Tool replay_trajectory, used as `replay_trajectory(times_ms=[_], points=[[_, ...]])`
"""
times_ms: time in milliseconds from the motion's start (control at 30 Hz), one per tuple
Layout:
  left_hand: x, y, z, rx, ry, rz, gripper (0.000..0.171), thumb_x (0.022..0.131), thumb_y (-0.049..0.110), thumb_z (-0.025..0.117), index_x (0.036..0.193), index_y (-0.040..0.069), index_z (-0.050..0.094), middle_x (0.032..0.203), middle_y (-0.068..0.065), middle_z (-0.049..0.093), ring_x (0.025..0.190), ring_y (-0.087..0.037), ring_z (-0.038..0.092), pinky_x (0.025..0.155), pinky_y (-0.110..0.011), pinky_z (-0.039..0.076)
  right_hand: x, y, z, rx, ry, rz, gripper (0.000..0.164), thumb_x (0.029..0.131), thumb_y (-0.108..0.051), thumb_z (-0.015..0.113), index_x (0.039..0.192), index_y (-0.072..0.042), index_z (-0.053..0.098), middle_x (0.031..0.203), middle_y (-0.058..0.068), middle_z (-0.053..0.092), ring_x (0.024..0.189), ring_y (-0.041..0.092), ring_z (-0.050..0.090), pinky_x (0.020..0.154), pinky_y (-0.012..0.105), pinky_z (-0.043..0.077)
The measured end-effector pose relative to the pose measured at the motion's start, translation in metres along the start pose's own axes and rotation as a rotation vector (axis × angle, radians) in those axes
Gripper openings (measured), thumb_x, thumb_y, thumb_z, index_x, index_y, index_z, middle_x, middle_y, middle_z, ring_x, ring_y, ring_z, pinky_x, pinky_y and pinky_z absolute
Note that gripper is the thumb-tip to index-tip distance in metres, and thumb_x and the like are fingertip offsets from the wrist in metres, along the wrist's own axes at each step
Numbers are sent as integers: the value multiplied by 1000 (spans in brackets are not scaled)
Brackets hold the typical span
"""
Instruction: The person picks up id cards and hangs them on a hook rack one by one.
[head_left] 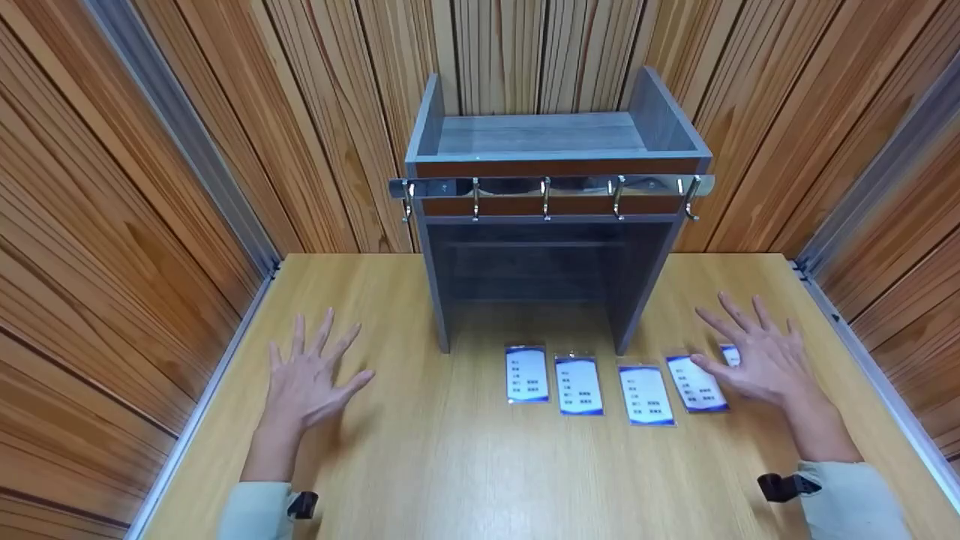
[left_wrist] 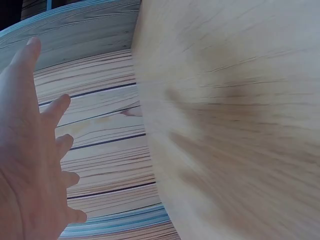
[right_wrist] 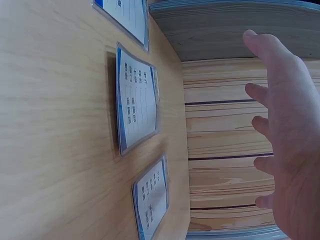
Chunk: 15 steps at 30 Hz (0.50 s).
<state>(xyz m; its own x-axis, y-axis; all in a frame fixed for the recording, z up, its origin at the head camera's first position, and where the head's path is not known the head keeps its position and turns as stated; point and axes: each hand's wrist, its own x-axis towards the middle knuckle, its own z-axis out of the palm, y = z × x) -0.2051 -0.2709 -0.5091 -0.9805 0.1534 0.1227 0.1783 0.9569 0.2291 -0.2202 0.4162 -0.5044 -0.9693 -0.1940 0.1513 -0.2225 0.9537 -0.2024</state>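
My left hand [head_left: 304, 382] hovers over the left part of the table with its fingers spread and nothing in it. On the other side, my right hand [head_left: 769, 360] is likewise spread and holds nothing. It hangs above the rightmost badge card [head_left: 730, 355], hiding most of it. Several white and blue badge cards lie in an uneven row, among them one at the left end [head_left: 527, 375], one beside it [head_left: 579, 386], a third [head_left: 646, 395] and a tilted one [head_left: 696, 384]. In the right wrist view a badge card [right_wrist: 137, 100] lies below the hand, apart from it.
A grey wooden shelf unit [head_left: 536, 135] stands at the back of the table [head_left: 450, 465]. Across its front runs a metal rail [head_left: 510, 186] with several hooks [head_left: 546, 199]. Wood-panelled walls [head_left: 330, 112] enclose the table at the back and both sides.
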Motion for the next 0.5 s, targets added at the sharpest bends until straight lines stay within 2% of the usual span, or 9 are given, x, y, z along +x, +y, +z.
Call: replay_trajectory(times_ms=[367,500], points=[[14,-6,-26,54,25,32,86,103,73,58,177,35,37,192,-12,11,175,-58,4,129,-94,7,-12,18,0,26,10,28,85,102,-66,67,174,-27,43,185,25,29,168,68,16,121,99,8],[19,-7,-34,48,43,37,87,103,73,58,177,35,35,192,-13,11,175,-59,3,128,-95,6,-15,24,2,50,19,39,86,102,-65,68,174,-26,43,185,27,28,167,69,16,120,99,8]])
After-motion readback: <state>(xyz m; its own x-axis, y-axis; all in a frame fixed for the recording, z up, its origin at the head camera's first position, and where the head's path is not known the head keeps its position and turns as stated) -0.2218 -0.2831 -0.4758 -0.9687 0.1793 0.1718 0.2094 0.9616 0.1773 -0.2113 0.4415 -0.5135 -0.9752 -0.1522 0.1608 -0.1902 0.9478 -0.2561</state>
